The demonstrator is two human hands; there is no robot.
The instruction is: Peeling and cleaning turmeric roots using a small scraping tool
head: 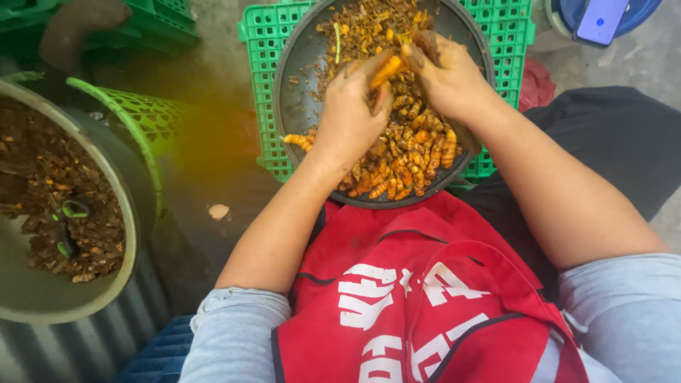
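Note:
A round dark metal pan [298, 85] rests on a green plastic crate [259, 42] in front of me. Peeled orange turmeric roots [411, 159] are heaped at its near side, and brown peelings [358, 28] lie at its far side. My left hand [349, 110] is closed around one orange root [386, 69] above the heap. My right hand [447, 74] presses against the same root's end; whether it holds a tool is hidden by the fingers.
A grey basin [42, 305] of brown scraps stands at the left, beside a green basket [135, 113]. A blue tub with a phone [599, 18] sits at the top right. A red apron [425, 298] covers my lap.

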